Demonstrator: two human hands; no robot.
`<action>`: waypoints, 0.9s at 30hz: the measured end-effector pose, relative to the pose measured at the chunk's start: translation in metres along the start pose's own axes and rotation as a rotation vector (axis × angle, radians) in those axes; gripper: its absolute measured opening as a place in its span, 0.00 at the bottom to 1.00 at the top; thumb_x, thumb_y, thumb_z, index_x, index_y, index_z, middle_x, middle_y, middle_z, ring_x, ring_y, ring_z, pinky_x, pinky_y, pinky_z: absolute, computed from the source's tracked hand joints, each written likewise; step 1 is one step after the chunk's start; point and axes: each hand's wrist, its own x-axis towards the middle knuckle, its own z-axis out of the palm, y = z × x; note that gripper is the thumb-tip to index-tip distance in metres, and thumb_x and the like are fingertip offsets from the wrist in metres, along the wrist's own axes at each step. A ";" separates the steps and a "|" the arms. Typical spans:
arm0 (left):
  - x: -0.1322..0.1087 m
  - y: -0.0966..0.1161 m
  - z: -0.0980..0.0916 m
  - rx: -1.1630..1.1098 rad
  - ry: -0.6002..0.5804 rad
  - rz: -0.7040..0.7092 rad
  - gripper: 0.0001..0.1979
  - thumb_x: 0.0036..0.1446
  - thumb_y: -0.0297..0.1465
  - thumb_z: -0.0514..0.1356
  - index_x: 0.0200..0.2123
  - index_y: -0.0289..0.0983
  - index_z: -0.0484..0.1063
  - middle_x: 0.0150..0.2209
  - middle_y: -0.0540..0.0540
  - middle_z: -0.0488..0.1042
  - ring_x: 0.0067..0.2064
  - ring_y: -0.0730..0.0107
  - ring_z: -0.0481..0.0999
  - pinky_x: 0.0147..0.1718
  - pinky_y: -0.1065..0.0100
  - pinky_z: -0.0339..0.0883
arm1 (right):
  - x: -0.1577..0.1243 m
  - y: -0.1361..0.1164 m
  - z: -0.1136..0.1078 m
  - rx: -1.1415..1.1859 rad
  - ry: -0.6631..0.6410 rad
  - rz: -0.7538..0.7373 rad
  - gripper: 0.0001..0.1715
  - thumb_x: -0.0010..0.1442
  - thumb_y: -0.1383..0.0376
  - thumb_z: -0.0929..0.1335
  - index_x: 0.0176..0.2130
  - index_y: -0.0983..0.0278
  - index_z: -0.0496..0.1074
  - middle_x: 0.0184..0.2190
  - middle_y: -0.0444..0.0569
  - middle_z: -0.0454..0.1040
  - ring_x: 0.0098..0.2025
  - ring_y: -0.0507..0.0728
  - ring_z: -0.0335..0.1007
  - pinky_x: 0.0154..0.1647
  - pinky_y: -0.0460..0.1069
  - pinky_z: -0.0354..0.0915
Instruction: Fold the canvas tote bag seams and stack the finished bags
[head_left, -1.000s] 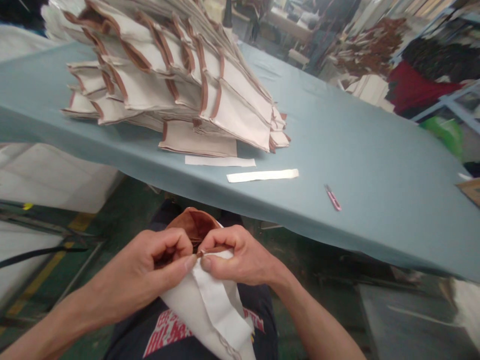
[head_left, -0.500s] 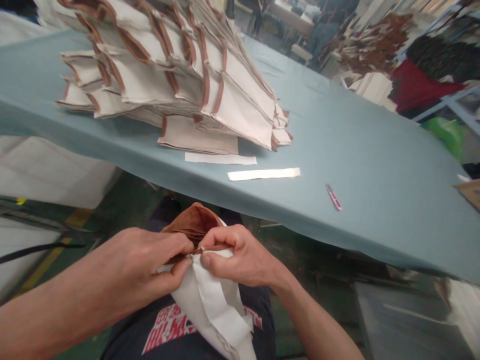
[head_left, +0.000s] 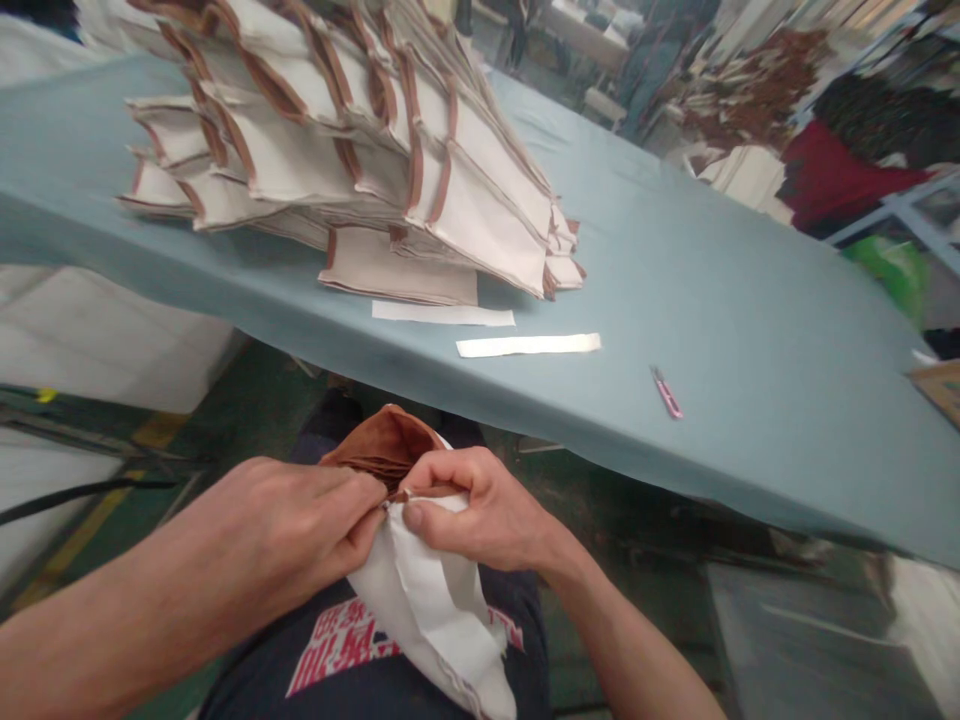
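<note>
A sewn fabric piece, white on one side and brown inside, hangs over my lap between my hands. My left hand pinches its seam from the left, fingers closed. Right beside it, my right hand pinches the same seam between thumb and forefinger. The fingertips of both hands almost meet at the edge. Above them the brown inner side bulges open in folds. The lower end of the white cloth drapes down over the dark printed clothing.
A blue-covered table stretches across in front. It bears a tall stack of cream fabric pieces with brown edges, two white strips and pink thread snips. Behind, at right, are piles of brown and red cloth.
My left hand has turned slightly, its fingers curling closer over the seam. My right hand keeps its pinch almost in place.
</note>
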 end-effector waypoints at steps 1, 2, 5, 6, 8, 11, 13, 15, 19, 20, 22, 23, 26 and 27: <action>-0.001 0.001 0.003 0.062 0.009 0.012 0.23 0.68 0.14 0.49 0.32 0.41 0.77 0.28 0.51 0.77 0.24 0.66 0.74 0.24 0.60 0.56 | -0.001 0.001 0.000 -0.009 0.012 0.002 0.11 0.59 0.57 0.75 0.33 0.62 0.75 0.25 0.38 0.66 0.26 0.48 0.55 0.25 0.44 0.53; -0.002 0.002 0.005 0.114 0.025 0.018 0.23 0.68 0.13 0.48 0.32 0.41 0.76 0.28 0.50 0.77 0.24 0.65 0.75 0.24 0.60 0.57 | -0.001 0.002 0.000 -0.021 0.019 0.002 0.11 0.59 0.58 0.75 0.33 0.62 0.75 0.25 0.37 0.65 0.26 0.48 0.54 0.25 0.44 0.52; -0.002 0.005 0.010 0.181 0.108 -0.012 0.27 0.69 0.14 0.44 0.28 0.41 0.74 0.24 0.51 0.75 0.21 0.65 0.74 0.24 0.58 0.57 | -0.003 0.003 0.000 -0.050 0.021 0.004 0.11 0.60 0.58 0.74 0.34 0.62 0.74 0.24 0.37 0.63 0.26 0.48 0.52 0.25 0.45 0.50; -0.001 0.006 0.010 0.160 0.117 -0.040 0.27 0.70 0.15 0.43 0.27 0.42 0.73 0.23 0.52 0.74 0.20 0.67 0.74 0.24 0.58 0.57 | -0.003 0.003 0.000 -0.059 0.023 -0.001 0.10 0.60 0.58 0.74 0.33 0.62 0.74 0.24 0.36 0.63 0.26 0.48 0.51 0.25 0.45 0.50; 0.003 0.006 0.010 0.064 0.138 -0.121 0.24 0.71 0.18 0.46 0.27 0.41 0.72 0.21 0.54 0.73 0.19 0.70 0.75 0.23 0.61 0.59 | -0.002 0.003 0.000 -0.089 0.038 -0.021 0.10 0.60 0.58 0.73 0.33 0.61 0.74 0.24 0.36 0.62 0.26 0.48 0.51 0.25 0.45 0.50; 0.006 0.010 0.013 -0.149 0.208 -0.305 0.16 0.67 0.24 0.52 0.28 0.41 0.73 0.21 0.56 0.74 0.19 0.74 0.75 0.23 0.67 0.61 | -0.001 0.001 0.001 -0.171 0.064 -0.059 0.08 0.60 0.60 0.72 0.33 0.61 0.74 0.24 0.36 0.63 0.26 0.49 0.53 0.26 0.45 0.51; 0.005 0.016 0.018 -0.307 0.244 -0.448 0.14 0.64 0.26 0.55 0.27 0.41 0.74 0.20 0.57 0.75 0.18 0.76 0.74 0.22 0.72 0.62 | -0.002 -0.002 0.001 -0.222 0.075 -0.089 0.07 0.60 0.61 0.72 0.33 0.62 0.75 0.24 0.36 0.65 0.26 0.49 0.54 0.27 0.45 0.52; 0.000 0.024 0.023 -0.477 0.252 -0.577 0.14 0.65 0.28 0.57 0.26 0.42 0.75 0.19 0.58 0.75 0.18 0.76 0.74 0.21 0.75 0.63 | -0.006 -0.004 0.000 -0.248 0.072 -0.110 0.05 0.59 0.62 0.72 0.32 0.62 0.76 0.24 0.36 0.65 0.26 0.48 0.54 0.26 0.45 0.52; -0.011 0.030 0.022 -0.709 0.164 -0.640 0.16 0.70 0.32 0.58 0.29 0.42 0.80 0.23 0.57 0.80 0.23 0.73 0.79 0.24 0.77 0.67 | -0.016 -0.007 -0.001 -0.280 0.027 -0.123 0.04 0.58 0.65 0.71 0.32 0.62 0.77 0.23 0.36 0.66 0.25 0.48 0.56 0.26 0.44 0.53; -0.012 0.028 0.018 -0.732 0.112 -0.615 0.16 0.71 0.33 0.58 0.30 0.42 0.82 0.24 0.57 0.81 0.24 0.73 0.80 0.25 0.77 0.69 | -0.018 -0.007 -0.001 -0.293 0.021 -0.136 0.04 0.58 0.65 0.71 0.32 0.62 0.78 0.23 0.36 0.67 0.25 0.48 0.56 0.26 0.44 0.54; -0.012 0.021 0.010 -0.739 0.052 -0.571 0.18 0.73 0.34 0.57 0.30 0.42 0.82 0.24 0.56 0.82 0.24 0.72 0.80 0.25 0.77 0.69 | -0.020 -0.007 0.001 -0.315 0.024 -0.174 0.04 0.57 0.67 0.71 0.32 0.63 0.79 0.24 0.37 0.69 0.25 0.47 0.58 0.27 0.43 0.55; -0.010 0.018 0.006 -0.724 0.051 -0.560 0.20 0.73 0.34 0.56 0.29 0.42 0.82 0.23 0.56 0.82 0.23 0.73 0.79 0.24 0.77 0.68 | -0.020 -0.006 0.002 -0.321 0.028 -0.197 0.04 0.57 0.68 0.71 0.32 0.63 0.79 0.24 0.37 0.70 0.25 0.47 0.59 0.28 0.43 0.56; -0.002 0.013 -0.003 -0.663 0.082 -0.546 0.19 0.71 0.33 0.59 0.27 0.42 0.81 0.22 0.57 0.81 0.22 0.75 0.78 0.23 0.79 0.66 | -0.019 -0.003 0.004 -0.323 0.038 -0.251 0.04 0.57 0.68 0.71 0.32 0.63 0.80 0.24 0.36 0.70 0.25 0.47 0.59 0.29 0.42 0.57; 0.001 0.013 -0.004 -0.656 0.088 -0.533 0.17 0.69 0.33 0.60 0.27 0.42 0.82 0.22 0.58 0.81 0.22 0.76 0.78 0.23 0.80 0.66 | -0.019 -0.003 0.005 -0.319 0.039 -0.259 0.04 0.57 0.68 0.71 0.32 0.63 0.80 0.24 0.36 0.70 0.25 0.47 0.58 0.29 0.42 0.57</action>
